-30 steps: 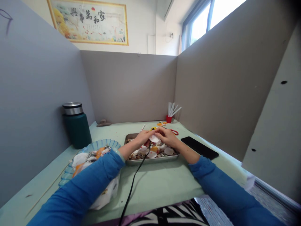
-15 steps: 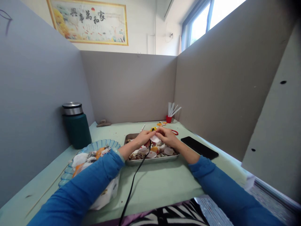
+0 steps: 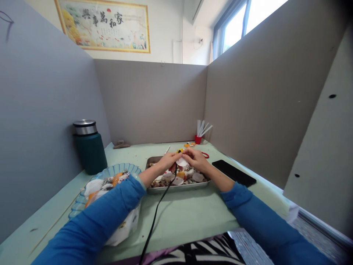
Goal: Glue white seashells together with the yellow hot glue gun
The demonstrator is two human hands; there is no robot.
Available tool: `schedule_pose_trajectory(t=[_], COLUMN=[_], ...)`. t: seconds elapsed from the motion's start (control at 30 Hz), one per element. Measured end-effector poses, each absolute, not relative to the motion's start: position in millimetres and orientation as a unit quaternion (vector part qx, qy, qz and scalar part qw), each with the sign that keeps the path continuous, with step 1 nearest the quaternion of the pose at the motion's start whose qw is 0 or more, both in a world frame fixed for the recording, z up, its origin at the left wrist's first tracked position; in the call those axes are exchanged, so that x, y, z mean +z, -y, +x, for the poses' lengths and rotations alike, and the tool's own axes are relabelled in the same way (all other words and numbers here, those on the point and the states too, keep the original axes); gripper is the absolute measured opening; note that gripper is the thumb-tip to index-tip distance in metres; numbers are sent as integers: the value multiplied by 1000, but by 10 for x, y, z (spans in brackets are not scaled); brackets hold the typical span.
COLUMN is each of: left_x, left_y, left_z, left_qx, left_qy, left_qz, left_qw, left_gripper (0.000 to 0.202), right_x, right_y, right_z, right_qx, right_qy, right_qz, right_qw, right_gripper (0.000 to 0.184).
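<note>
Both my hands meet above a metal tray [image 3: 178,188] filled with seashells. Between them they pinch a white scallop shell [image 3: 181,162]. My left hand [image 3: 167,161] closes on the shell's left edge, and a black cable [image 3: 154,217] runs from under that hand toward me. On the shell's right edge, the fingers of my right hand [image 3: 196,159] curl around it. Several white, orange and brown shells [image 3: 190,176] lie in the tray below.
A blue scalloped plate [image 3: 116,170] heaped with shells sits at the left, a dark green flask [image 3: 88,146] behind it. A black phone [image 3: 234,173] lies right of the tray. A red cup of white sticks [image 3: 199,135] stands at the back. Grey partitions wall three sides.
</note>
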State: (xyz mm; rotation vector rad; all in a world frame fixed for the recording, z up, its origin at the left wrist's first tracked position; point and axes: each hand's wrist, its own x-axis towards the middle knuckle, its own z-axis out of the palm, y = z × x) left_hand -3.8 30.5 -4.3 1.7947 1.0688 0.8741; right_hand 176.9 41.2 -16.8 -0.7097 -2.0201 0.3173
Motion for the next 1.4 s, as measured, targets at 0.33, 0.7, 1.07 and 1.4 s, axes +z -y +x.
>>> schedule_pose_trajectory(t=[0.33, 0.7, 1.07, 1.4], left_x=[-86, -46, -35, -11], left_y=[-362, -304, -282, -253], left_z=[-40, -34, -75, -50], left_qx=[354, 344, 314, 317], left_qy=[-408, -416, -377, -383], left_qz=[720, 720, 759, 745], left_qw=[436, 436, 429, 445], left_gripper=[51, 48, 45, 46], right_x=[-160, -180, -173, -175], right_y=[-411, -422, -419, -426], right_z=[1771, 1781, 1779, 1774], right_qx=[113, 126, 116, 107], right_qy=[836, 835, 831, 822], right_qz=[-284, -279, -296, -305], right_qw=[456, 457, 456, 469], right_gripper=[26, 24, 18, 19])
